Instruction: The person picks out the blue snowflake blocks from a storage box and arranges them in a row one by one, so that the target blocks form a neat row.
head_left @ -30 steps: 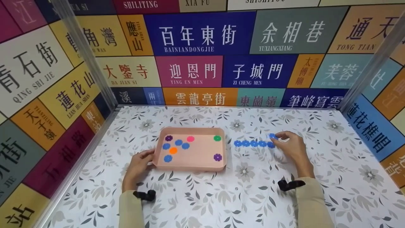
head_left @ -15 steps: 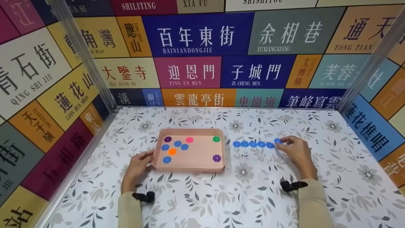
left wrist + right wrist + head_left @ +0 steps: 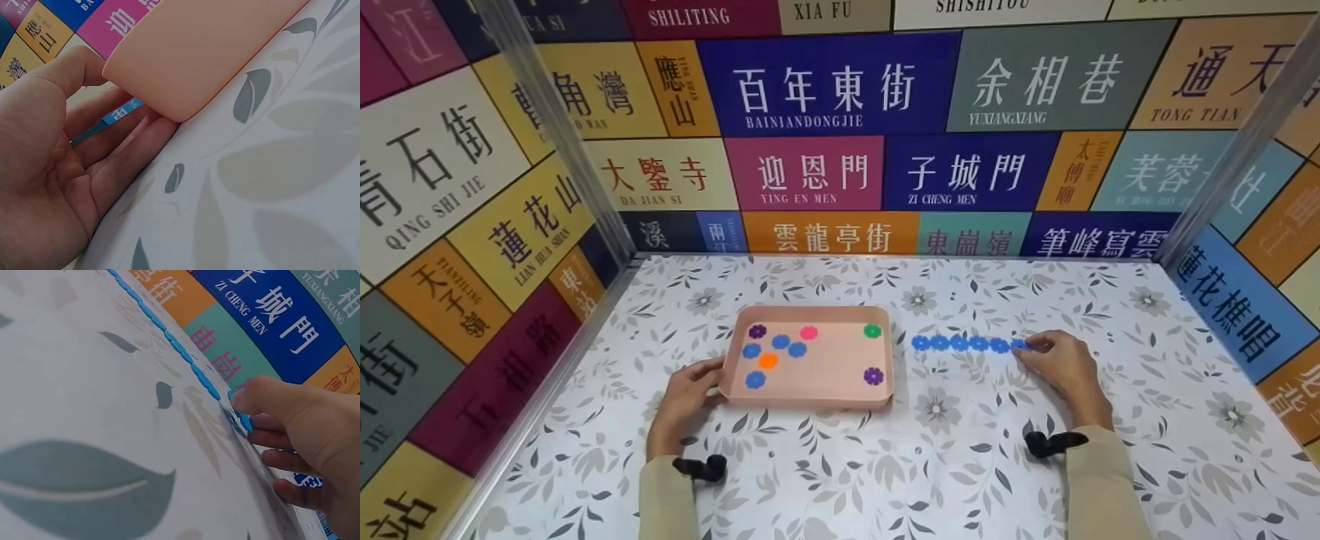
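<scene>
My right hand (image 3: 1063, 371) pinches a blue flower-shaped plastic disc (image 3: 1019, 345) between thumb and fingers, at the right end of a row of matching blue discs (image 3: 960, 343) on the table. In the right wrist view, the pinched disc (image 3: 243, 417) is tilted, its edge close to the end of the row (image 3: 169, 337); whether they touch or interlock I cannot tell. At the left, my left hand (image 3: 686, 394) holds the near-left side of a pink tray (image 3: 810, 400). The left wrist view shows the thumb by the tray's rim and the other fingers against its outer wall (image 3: 185, 62).
Inside the tray lie loose flower discs: several blue ones (image 3: 755, 379), two purple (image 3: 873, 376), one orange (image 3: 767, 361), one pink (image 3: 808, 332) and one green (image 3: 872, 331). A leaf-patterned cover (image 3: 885, 480) spreads over the table. Sign-printed walls (image 3: 825, 82) close off the back and sides.
My right hand has moved slightly right and down with its blue disc, from above the row's last disc to the row's right end. The left hand stays at the tray.
</scene>
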Demonstrator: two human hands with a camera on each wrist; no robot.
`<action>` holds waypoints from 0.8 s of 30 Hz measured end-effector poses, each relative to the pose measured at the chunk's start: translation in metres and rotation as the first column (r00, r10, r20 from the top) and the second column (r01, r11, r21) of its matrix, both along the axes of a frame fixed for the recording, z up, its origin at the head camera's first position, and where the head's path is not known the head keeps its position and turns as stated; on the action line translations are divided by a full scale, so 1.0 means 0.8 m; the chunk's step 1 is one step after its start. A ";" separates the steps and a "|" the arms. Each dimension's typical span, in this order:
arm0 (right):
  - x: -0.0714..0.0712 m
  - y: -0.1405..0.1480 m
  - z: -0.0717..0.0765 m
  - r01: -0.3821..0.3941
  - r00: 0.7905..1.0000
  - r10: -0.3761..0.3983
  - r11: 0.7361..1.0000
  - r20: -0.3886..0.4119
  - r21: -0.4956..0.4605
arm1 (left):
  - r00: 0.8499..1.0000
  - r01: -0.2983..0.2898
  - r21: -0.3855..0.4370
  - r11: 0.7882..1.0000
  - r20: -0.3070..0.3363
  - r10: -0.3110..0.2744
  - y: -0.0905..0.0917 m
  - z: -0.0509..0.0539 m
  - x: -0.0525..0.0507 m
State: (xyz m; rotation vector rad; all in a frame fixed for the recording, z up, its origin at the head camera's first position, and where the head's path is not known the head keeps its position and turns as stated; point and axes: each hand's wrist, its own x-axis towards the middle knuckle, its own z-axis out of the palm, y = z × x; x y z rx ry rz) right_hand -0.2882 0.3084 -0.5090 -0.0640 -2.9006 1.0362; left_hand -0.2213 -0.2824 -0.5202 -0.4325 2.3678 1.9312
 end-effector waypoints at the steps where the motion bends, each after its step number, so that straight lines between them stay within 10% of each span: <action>1: 0.000 0.000 0.000 0.000 1.000 0.000 1.000 0.000 0.004 | 1.000 -0.001 -0.005 1.000 0.002 0.001 0.000 0.000 0.000; 24: -0.001 -0.005 0.003 -0.003 1.000 0.003 1.000 0.010 -0.004 | 1.000 0.006 -0.010 1.000 0.028 -0.005 -0.001 0.001 0.000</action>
